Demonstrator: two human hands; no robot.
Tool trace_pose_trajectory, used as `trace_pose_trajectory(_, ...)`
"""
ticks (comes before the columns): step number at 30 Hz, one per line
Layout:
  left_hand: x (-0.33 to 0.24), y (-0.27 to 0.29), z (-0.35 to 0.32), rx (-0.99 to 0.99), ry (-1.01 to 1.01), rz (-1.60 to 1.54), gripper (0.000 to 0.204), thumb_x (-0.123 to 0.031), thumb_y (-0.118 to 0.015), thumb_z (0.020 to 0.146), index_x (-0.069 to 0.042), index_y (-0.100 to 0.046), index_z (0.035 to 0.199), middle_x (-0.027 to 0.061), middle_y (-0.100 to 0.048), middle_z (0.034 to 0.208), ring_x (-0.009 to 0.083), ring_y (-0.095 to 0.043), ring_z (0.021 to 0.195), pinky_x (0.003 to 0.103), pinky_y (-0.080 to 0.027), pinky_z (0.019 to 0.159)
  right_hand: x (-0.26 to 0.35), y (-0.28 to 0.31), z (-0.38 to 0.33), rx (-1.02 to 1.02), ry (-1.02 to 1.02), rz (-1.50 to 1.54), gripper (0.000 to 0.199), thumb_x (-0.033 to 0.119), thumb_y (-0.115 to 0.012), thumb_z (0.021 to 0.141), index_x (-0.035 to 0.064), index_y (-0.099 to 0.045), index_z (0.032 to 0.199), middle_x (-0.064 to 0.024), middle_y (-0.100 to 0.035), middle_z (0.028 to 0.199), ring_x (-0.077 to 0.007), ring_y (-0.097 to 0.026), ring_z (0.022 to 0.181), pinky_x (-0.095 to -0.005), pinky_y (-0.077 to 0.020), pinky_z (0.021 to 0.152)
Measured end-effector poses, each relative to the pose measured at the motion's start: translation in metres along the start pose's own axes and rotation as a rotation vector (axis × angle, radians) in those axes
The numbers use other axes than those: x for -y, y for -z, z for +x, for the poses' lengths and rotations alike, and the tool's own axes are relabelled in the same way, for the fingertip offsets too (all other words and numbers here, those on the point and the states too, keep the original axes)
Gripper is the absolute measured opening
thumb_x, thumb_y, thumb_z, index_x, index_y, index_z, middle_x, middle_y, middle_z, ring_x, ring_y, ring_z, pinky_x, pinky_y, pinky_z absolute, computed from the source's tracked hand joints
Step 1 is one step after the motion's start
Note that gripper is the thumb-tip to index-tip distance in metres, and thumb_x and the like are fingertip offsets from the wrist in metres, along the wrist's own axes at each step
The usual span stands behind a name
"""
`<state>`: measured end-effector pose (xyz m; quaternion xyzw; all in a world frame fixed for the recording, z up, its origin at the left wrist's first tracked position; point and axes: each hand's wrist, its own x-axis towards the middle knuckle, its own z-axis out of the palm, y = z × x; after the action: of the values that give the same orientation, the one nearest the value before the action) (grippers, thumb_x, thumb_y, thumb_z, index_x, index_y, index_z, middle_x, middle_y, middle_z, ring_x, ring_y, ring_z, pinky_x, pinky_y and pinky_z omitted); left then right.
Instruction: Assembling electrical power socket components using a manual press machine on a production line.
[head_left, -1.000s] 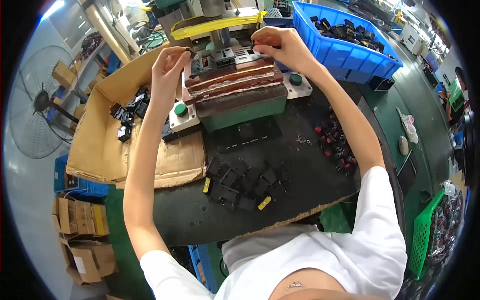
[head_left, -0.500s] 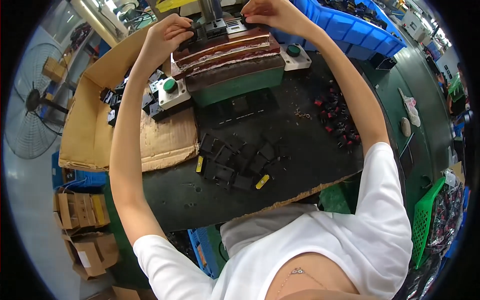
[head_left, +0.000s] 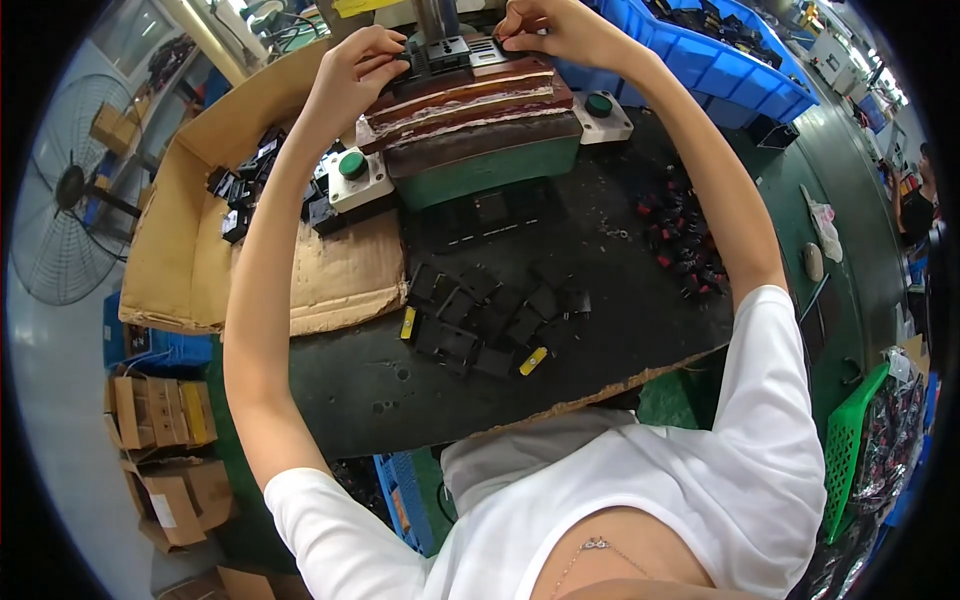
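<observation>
My left hand [head_left: 358, 68] is closed at the left end of a black metal fixture [head_left: 447, 54], its thumb and fingers pinching a small black part mostly hidden by the fingertips. On the fixture's right side, beside a slotted light-grey plate [head_left: 487, 51], my right hand [head_left: 545, 28] also pinches a small dark part. The fixture sits on a stack of brown boards [head_left: 465, 105] over a green machine base [head_left: 485, 168], under a metal column [head_left: 432, 18]. A green push button [head_left: 352, 165] in a white housing flanks each side of the base; the right button [head_left: 598, 105] is apart from my hand.
Black plastic housings [head_left: 480, 315], two bearing yellow pieces, lie on the black table [head_left: 350, 400] before me. Small black-and-red parts [head_left: 685, 240] are heaped at right. A cardboard box [head_left: 185, 240] with black parts stands left, a blue crate [head_left: 690, 55] far right.
The whole view has shifted slightly, so the machine appears a little lower and further right. Both hands stay at the fixture, with the left fingers slightly closer in.
</observation>
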<state>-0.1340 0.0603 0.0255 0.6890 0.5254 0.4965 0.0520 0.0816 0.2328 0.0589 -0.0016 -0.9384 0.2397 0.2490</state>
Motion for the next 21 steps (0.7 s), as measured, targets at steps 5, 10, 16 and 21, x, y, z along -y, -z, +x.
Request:
trace_pose_trajectory(5, -0.002, -0.004, 0.001, 0.028, -0.026, 0.039, 0.013, 0.007, -0.060, 0.078, 0.002, -0.052, 0.088, 0.0070, -0.058, 0.102, 0.0135, -0.059, 0.086, 0.026, -0.050, 0.082, 0.000, 0.005, -0.003, 0.015, -0.020, 0.033, 0.010, 0.005, -0.064, 0.076, -0.0009, -0.060, 0.082, -0.0089, -0.063, 0.070, -0.0127, -0.057, 0.063, -0.0275, -0.0460, 0.059)
trace_pose_trajectory(10, -0.008, 0.009, 0.001, 0.154, 0.015, 0.284, 0.016, -0.005, -0.062, 0.081, 0.000, -0.053, 0.093, 0.0064, -0.056, 0.109, 0.0145, -0.057, 0.093, 0.027, -0.046, 0.082, 0.019, 0.010, -0.012, -0.168, 0.174, -0.244, 0.010, 0.010, -0.064, 0.076, 0.0015, -0.062, 0.080, -0.0105, -0.061, 0.066, -0.0196, -0.054, 0.056, -0.0305, -0.0448, 0.056)
trace_pose_trajectory(16, -0.033, 0.030, -0.025, -0.053, -0.052, 0.327, 0.031, -0.013, -0.064, 0.081, -0.006, -0.049, 0.107, 0.0074, -0.063, 0.094, 0.0173, -0.061, 0.086, 0.029, -0.048, 0.074, 0.014, 0.035, -0.056, 0.128, -0.274, -0.545, 0.015, 0.011, -0.065, 0.079, -0.0011, -0.067, 0.087, -0.0082, -0.065, 0.073, -0.0106, -0.059, 0.063, -0.0243, -0.0491, 0.062)
trace_pose_trajectory(21, -0.040, 0.035, -0.072, -0.050, 0.052, 0.398, 0.027, -0.007, -0.060, 0.082, -0.001, -0.043, 0.102, 0.0087, -0.065, 0.079, 0.0214, -0.063, 0.073, 0.029, -0.046, 0.068, -0.017, 0.029, -0.083, 0.228, -0.303, -0.283, 0.016, 0.007, -0.068, 0.074, -0.0068, -0.065, 0.080, -0.0117, -0.064, 0.065, -0.0131, -0.057, 0.056, -0.0245, -0.0468, 0.056)
